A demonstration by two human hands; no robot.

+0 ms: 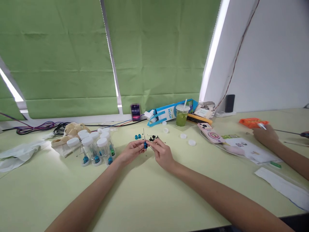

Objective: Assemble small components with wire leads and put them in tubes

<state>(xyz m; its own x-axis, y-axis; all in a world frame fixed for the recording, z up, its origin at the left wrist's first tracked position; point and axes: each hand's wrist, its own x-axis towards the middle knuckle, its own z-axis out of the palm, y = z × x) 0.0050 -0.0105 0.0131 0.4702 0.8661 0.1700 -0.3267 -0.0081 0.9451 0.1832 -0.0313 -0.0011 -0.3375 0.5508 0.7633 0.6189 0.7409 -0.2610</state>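
Left hand (pixel 131 151) pinches a pin-tipped blue fitting (pixel 145 145) at frame centre, right hand (pixel 163 154) curled beside it, grip unclear; centre-left, white-capped clear cylindrical vials (pixel 89 150) contain blue pieces (pixel 97 159).

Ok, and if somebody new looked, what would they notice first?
Probably the big green blinds across the back. Then both hands, in the middle, at a tiny blue piece with a thin spike pointing up. Clear, white-capped tubes stand to their left, and a green drink sits farther back, right.
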